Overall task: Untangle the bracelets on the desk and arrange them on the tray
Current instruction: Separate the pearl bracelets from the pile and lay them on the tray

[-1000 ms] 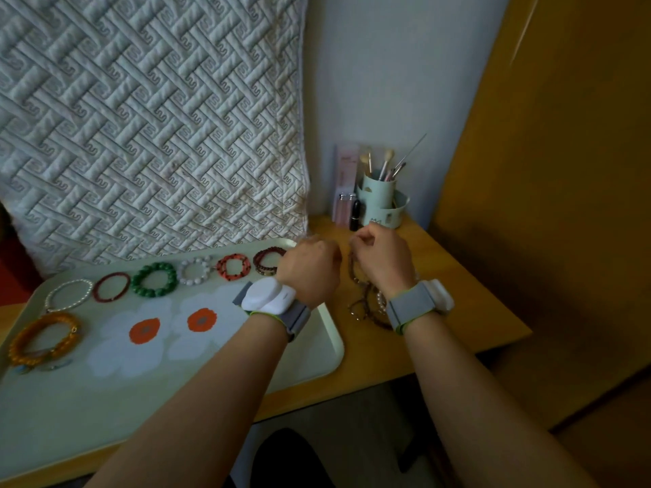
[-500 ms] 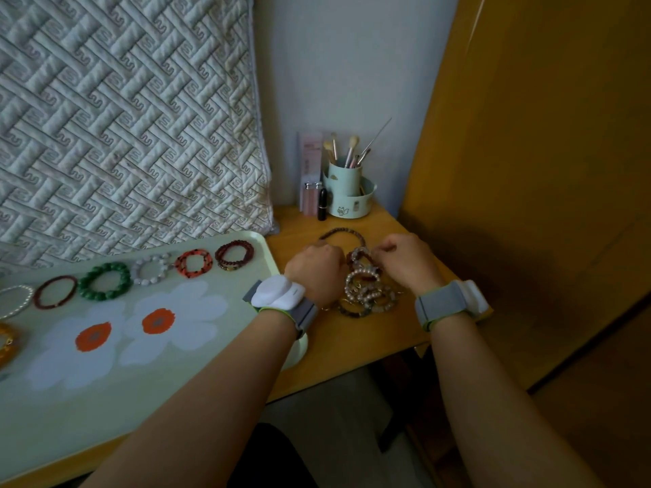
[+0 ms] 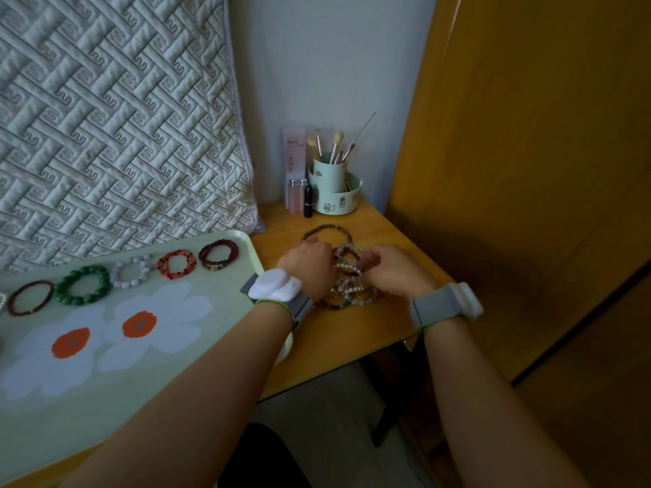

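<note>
Untangling step in progress. The left hand (image 3: 311, 267) and the right hand (image 3: 392, 267) are working from either side of the tangled bracelets (image 3: 348, 281), which are lying in a heap on the table (image 3: 355, 332), between the tray's right edge and the table's right edge. Both hands are showing curled fingers buried in the beaded loops; they appear to be pinching strands, though the exact bracelet each is gripping is hidden. One dark beaded loop (image 3: 326, 230) is lying partly free at the far side of the heap.

The tray (image 3: 148, 378), pale green with white and orange flowers, is occupying the left part of the table. Along its far edge a row is already forming: a thin dark bracelet (image 3: 30, 297), a green bracelet (image 3: 82, 285), a pale bracelet (image 3: 132, 272), a red bracelet (image 3: 176, 264) and a maroon bracelet (image 3: 218, 254). The task is judged partly done, with the heap remaining.

The next move is likely calling for drawing one loop clear of the others with gentle opposed pulls, since elastic strands may snag.

At the table's far right corner a brush holder (image 3: 333, 186) and lipsticks (image 3: 303, 199) are standing against a white wall. A quilted cushion (image 3: 112, 121) is leaning behind the tray; a wooden panel (image 3: 528, 153) is bordering the right.
</note>
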Demonstrator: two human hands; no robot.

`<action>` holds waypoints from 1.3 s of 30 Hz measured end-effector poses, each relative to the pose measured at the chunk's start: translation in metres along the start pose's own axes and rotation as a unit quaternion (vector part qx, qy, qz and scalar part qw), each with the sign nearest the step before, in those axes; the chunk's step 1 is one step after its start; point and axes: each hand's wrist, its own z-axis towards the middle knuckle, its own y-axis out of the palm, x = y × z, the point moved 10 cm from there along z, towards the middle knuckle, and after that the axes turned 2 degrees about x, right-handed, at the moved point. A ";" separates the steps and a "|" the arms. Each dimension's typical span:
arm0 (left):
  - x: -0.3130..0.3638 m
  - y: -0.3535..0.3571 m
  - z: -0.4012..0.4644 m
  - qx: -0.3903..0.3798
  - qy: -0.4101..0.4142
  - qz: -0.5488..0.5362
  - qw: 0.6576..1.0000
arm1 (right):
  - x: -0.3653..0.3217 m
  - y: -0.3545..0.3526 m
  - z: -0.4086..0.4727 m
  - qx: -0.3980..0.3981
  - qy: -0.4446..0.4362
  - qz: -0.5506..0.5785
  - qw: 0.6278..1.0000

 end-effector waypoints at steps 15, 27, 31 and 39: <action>-0.032 -0.010 0.003 0.013 -0.032 -0.099 0.995 | -0.022 0.013 0.011 0.051 -0.023 0.022 0.998; -0.043 -0.023 0.006 -0.004 -0.104 -0.405 0.908 | -0.026 0.000 0.018 0.083 -0.002 0.231 0.969; -0.045 -0.033 0.006 0.010 -0.107 -0.434 0.895 | -0.025 -0.001 0.019 0.094 0.004 0.248 0.964; -0.051 -0.051 0.003 0.038 -0.106 -0.437 0.893 | -0.028 0.000 0.020 0.101 -0.002 0.236 0.967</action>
